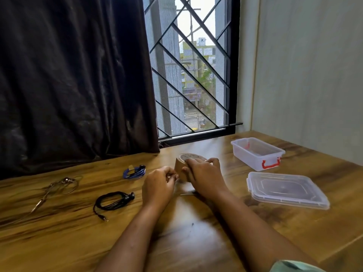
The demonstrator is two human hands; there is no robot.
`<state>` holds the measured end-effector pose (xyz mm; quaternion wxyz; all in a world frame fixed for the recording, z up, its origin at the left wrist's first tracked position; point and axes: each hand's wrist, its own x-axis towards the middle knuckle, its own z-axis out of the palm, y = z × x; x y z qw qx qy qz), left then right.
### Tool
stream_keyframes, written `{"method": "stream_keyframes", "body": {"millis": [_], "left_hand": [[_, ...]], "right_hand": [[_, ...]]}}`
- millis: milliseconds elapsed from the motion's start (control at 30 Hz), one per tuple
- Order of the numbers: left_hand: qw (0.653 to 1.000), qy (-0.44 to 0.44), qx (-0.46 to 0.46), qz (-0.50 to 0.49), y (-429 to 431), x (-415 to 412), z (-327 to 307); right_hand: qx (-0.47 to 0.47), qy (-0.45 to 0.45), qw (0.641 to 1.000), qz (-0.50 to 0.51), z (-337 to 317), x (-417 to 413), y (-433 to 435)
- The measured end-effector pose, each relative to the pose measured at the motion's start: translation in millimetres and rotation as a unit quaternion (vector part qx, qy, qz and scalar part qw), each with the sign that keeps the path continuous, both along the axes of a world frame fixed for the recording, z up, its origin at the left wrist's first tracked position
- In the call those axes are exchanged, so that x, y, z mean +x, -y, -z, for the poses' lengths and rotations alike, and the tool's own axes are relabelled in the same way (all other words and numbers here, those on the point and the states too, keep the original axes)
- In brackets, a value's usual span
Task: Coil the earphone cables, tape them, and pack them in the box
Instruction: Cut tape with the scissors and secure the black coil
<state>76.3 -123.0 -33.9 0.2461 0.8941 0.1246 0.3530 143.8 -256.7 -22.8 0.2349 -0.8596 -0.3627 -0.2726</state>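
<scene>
Right now you are at the taping step, drawing a fresh strip. Your right hand [204,177] is clamped over the brown tape roll [183,163], fingers across its top and thumb on its side. Your left hand [159,185] is curled tight against the roll at nine o'clock, fingertips pinched together, probably on the free end, though the tape itself is too blurred to make out.

The blue earphones [134,171], at ten o'clock from the roll, are coiled and look bound already. The black earphones [113,201], at eight o'clock, are coiled but bare, jack trailing loose. They likely come next, so pull a short strip, cut it, and wrap it before the coil springs open. The pale earphones [60,186], far off at nine o'clock, lie uncoiled.

A metal sliver [187,193] under your wrists may be scissors. The box [255,160] sits open at two o'clock with its lid [286,190] at four o'clock, both clear of your reach across the table [196,232].
</scene>
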Motion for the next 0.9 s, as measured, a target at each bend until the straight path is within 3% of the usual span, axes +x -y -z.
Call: {"method": "stream_keyframes", "body": {"millis": [333, 567, 800, 900], "left_hand": [[0.978, -0.039, -0.109, 0.174, 10.5, -0.7, -4.0], [0.953, -0.073, -0.202, 0.212, 8.6, -7.4, -4.1], [0.960, -0.057, -0.234, 0.142, -14.3, -13.3, -4.8], [0.969, -0.071, -0.211, 0.105, -19.6, -13.0, -3.5]], "right_hand": [[-0.003, 0.010, 0.997, 0.081, -1.2, 8.6, 8.7], [0.035, -0.033, 0.992, 0.119, 0.3, 16.7, 18.0], [0.047, -0.132, 0.989, -0.037, 4.4, 32.1, 21.1], [0.029, -0.124, 0.989, -0.081, 5.3, 34.4, 22.5]]}}
